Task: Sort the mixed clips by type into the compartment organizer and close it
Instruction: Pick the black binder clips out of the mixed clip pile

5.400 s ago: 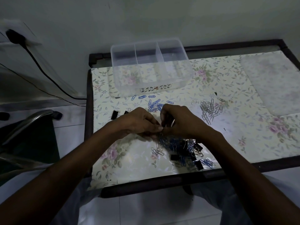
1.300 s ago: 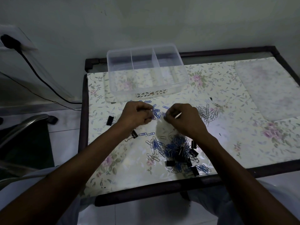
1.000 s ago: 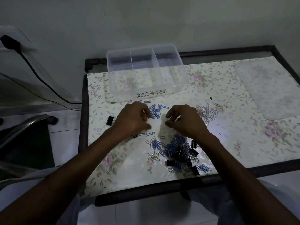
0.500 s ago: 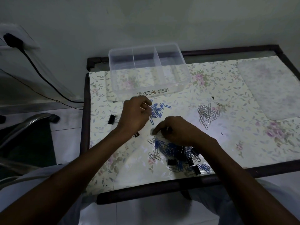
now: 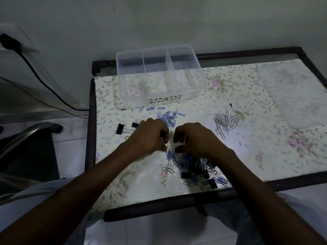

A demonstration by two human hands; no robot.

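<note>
Your left hand (image 5: 152,135) has its fingers curled down at the near edge of the mixed pile (image 5: 192,165), fingertips pinched on what looks like a clip from that pile; which kind is too small to tell. Your right hand (image 5: 194,138) sits just beside it with fingers bent toward the same spot, but whether it holds anything cannot be told.

Beyond your knuckles lie the blue paper clips (image 5: 167,116) in a loose group, the silver paper clips (image 5: 223,123) off to the right, and a few black binder clips (image 5: 121,129) to the left. The clear compartment organizer (image 5: 159,75) stands farther back on the floral table cover (image 5: 247,96), its three compartments seemingly holding nothing, with no lid on it.

The likely trouble is tangling: paper clips in the pile appear interlocked, so lifting one may drag others and scatter them toward the near table edge, which the pile sits close to. Dim light could also let silver clips slip into the blue group.
</note>
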